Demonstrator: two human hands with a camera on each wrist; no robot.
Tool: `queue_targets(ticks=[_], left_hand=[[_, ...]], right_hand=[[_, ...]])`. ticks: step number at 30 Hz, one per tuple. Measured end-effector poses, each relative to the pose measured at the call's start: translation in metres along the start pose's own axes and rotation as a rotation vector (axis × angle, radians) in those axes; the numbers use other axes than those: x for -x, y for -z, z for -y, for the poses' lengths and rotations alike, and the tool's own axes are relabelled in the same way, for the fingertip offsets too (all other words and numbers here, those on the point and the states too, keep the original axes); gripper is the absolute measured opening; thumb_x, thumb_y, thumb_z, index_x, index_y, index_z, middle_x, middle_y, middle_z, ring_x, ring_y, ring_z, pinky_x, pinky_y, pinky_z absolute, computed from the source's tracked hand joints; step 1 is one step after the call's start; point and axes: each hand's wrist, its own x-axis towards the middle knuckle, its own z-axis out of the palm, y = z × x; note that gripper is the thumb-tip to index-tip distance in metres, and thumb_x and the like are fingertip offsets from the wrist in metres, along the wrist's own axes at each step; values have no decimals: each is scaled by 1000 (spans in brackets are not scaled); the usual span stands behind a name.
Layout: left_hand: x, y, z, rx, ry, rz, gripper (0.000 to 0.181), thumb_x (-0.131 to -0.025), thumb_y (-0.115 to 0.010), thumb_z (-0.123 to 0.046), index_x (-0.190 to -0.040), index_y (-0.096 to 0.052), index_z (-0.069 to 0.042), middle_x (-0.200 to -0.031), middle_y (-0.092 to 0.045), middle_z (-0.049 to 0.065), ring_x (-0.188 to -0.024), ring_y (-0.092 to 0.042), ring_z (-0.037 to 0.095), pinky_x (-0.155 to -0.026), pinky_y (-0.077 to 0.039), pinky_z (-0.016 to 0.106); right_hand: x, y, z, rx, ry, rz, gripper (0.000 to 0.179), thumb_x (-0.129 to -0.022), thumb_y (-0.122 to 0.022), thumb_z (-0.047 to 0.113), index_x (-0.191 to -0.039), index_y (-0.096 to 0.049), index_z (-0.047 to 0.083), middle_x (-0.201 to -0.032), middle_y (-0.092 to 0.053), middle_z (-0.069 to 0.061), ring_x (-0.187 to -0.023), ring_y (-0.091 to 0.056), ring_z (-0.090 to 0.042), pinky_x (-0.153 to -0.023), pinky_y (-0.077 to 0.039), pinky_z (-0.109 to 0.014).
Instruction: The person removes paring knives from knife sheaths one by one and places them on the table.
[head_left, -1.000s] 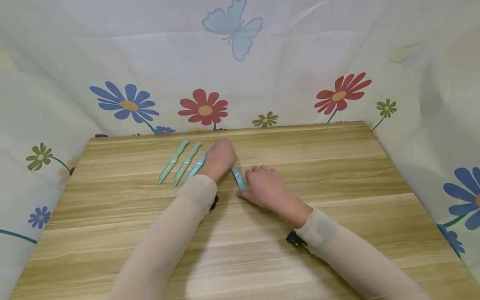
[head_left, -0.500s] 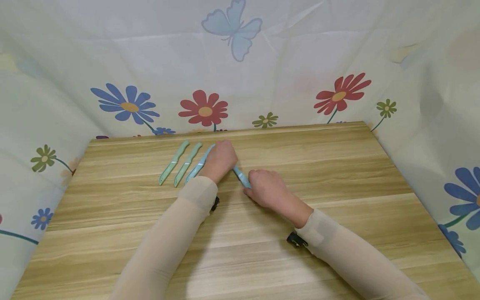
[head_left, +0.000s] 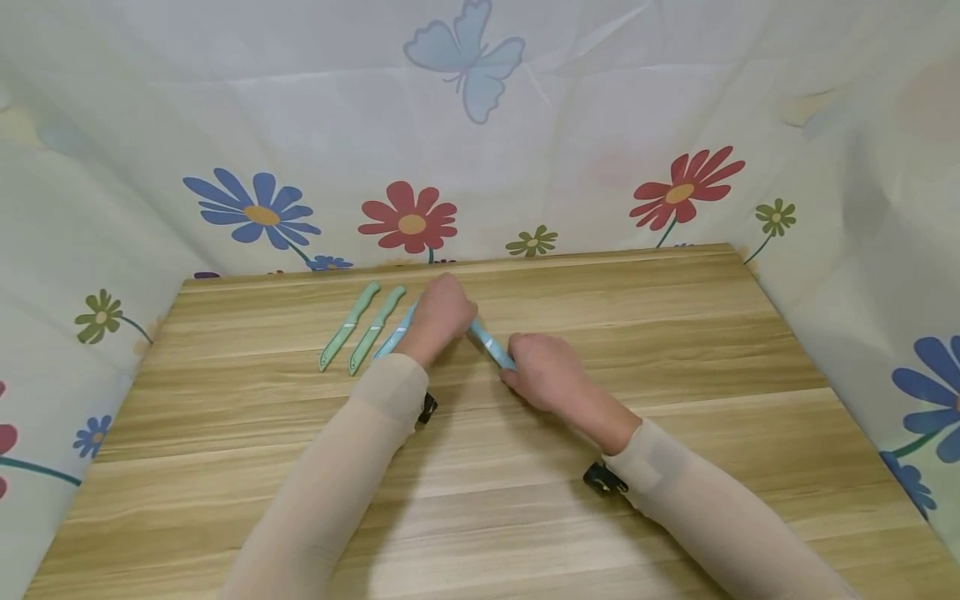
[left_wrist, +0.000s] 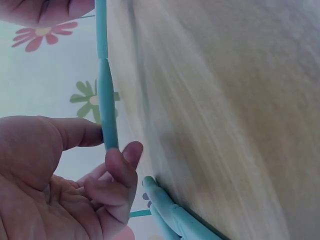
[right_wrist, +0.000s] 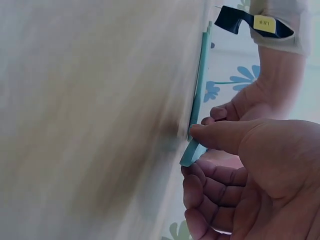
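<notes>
Nearest the head camera, two pale sleeves cover the forearms: the left sleeve (head_left: 330, 475) and the right sleeve (head_left: 720, 508). A black clip (head_left: 603, 478) sits beneath the right wrist. A second clip, at the left wrist, bears a yellow label (right_wrist: 265, 24) in the right wrist view.

The right hand (head_left: 549, 372) is the nearer of the two. It pinches one end of the held knife (head_left: 492, 344), thumb on one side and fingers on the other. This knife is light blue and slants between the hands above the wooden table (head_left: 675, 333); contact with the surface cannot be determined. The left hand (head_left: 444, 312) pinches the opposite end between thumb and fingers, as the left wrist view confirms.

Just left of the left hand lies the blue knife (head_left: 393, 338), its far part hidden by that hand. Beside it, roughly parallel and apart, lie the inner green knife (head_left: 377, 330) and the outer green knife (head_left: 349, 327).

Beyond the table's far edge hangs a white cloth (head_left: 300, 108), printed with a blue flower (head_left: 262, 214), two red flowers (head_left: 411, 223) and, higher up, a pale blue butterfly (head_left: 468, 62).
</notes>
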Motion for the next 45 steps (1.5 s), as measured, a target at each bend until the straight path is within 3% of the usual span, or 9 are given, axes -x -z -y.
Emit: queue_targets(ticks=[7,10,14,17,20,23,29,39,45], left_hand=[[4,10,6,178,-14,-52,25,-101,-66,-21,-109,-59,2,-98,-62,13,-80,-56,24,-70,-50,35],[8,14,7,261,-13,-80,29,-101,-67,-22,-114,-61,2,-103,-66,14,-84,-65,27,-72,-52,35],[13,18,9,482,18,-66,29,-103,-68,-20,-118,-58,3,-99,-69,18,-82,-76,37,-71,-60,38],[17,20,11,655,34,-51,30,-103,-70,-17,-119,-56,3,-97,-70,20,-87,-77,43,-78,-64,46],[20,22,14,757,31,-46,31,-103,-72,-15,-121,-55,4,-98,-73,21,-88,-77,43,-83,-62,53],[24,24,18,829,24,-38,31,-103,-72,-14,-122,-56,5,-102,-73,22,-84,-78,37,-85,-62,52],[33,27,25,974,22,3,28,-104,-71,-14,-122,-62,5,-104,-74,24,-84,-79,27,-81,-63,40],[50,29,29,1149,48,50,39,-103,-71,-11,-131,-54,10,-114,-72,27,-95,-79,31,-85,-62,37],[59,28,32,1226,66,87,38,-104,-68,-5,-131,-47,12,-124,-66,29,-99,-78,33,-88,-61,38]], right_hand=[[-1,8,-9,-5,16,-44,21,-99,-76,25,-94,-69,6,-78,-62,-2,-67,-59,-18,-61,-52,-35],[-1,14,-12,-5,23,-72,20,-98,-76,24,-99,-71,5,-82,-64,-3,-69,-60,-18,-63,-54,-37],[0,21,-16,0,25,-96,22,-98,-76,23,-104,-73,3,-87,-66,-4,-70,-61,-19,-63,-55,-37],[0,25,-18,-1,29,-109,22,-98,-77,23,-107,-73,3,-89,-66,-5,-72,-61,-19,-64,-55,-36],[-1,27,-21,5,41,-132,21,-98,-77,21,-110,-74,3,-92,-66,-5,-74,-61,-20,-67,-56,-36],[-1,29,-25,12,57,-159,21,-97,-76,19,-111,-74,4,-95,-68,-6,-78,-63,-21,-71,-57,-39],[-1,33,-31,20,99,-217,19,-97,-77,17,-111,-75,3,-98,-69,-7,-83,-65,-23,-74,-57,-40],[-1,37,-38,59,182,-317,20,-95,-82,15,-111,-76,4,-98,-70,-7,-83,-65,-24,-74,-56,-42],[-2,40,-42,73,213,-347,19,-96,-81,15,-112,-77,5,-103,-72,-8,-93,-67,-28,-82,-57,-45]])
